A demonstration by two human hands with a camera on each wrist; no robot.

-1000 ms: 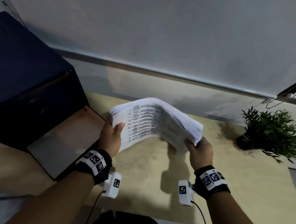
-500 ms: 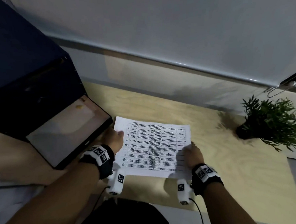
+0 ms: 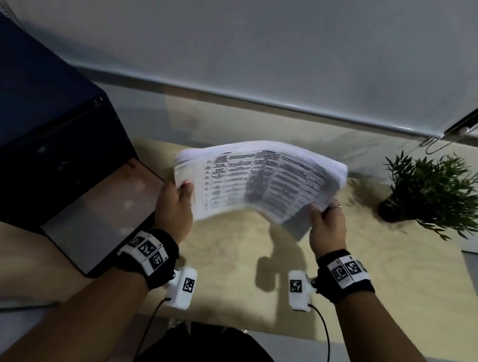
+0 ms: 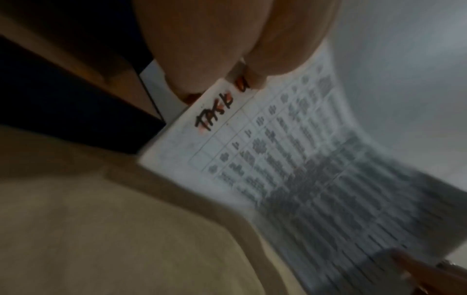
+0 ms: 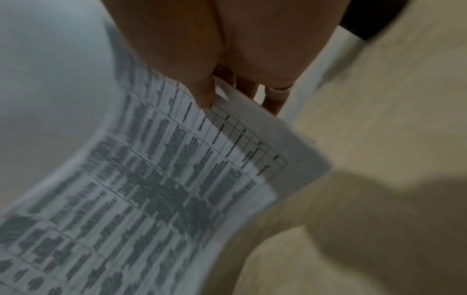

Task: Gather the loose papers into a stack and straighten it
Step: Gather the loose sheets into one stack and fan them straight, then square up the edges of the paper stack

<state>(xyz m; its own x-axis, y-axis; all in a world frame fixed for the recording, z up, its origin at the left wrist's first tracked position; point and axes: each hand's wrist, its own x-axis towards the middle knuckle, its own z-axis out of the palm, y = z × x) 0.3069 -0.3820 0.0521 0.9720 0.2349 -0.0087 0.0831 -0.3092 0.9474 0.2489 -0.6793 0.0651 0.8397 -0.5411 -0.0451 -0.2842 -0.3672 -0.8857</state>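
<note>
- Pale wooden desktop [image 3: 231, 264] against a grey wall; dim light, motion blur in all three views.
- Dark box-like unit [image 3: 44, 141] sits at the left of the desk, its lower front panel close to the left hand. Small potted plant [image 3: 432, 190] stands at the right, near the right hand but apart from it.
- Paper stack [image 3: 257, 180] is held in the air above the desk, clear of the surface, arched upward in the middle. Printed tables face up; handwriting in the margin shows in the left wrist view.
- Left hand [image 3: 174, 209] grips the stack's left short edge, thumb on top and fingers curled beneath.
- Right hand [image 3: 327, 226] pinches the right near corner, thumb on the printed face, fingers behind; a ring shows on one finger.
- Handling, judged: light, limp sheets that bow readily and slide on one another. The right end looks fanned, so edges are not yet flush. Best held at the two short edges, loosely enough that the sheets can settle when an edge is tapped on the desk.
- Room, judged: bare wood directly below the stack is adequate for tapping. Watch the dark unit's corner on the left and the plant's leaves on the right; a loose pinch could shed sheets.
</note>
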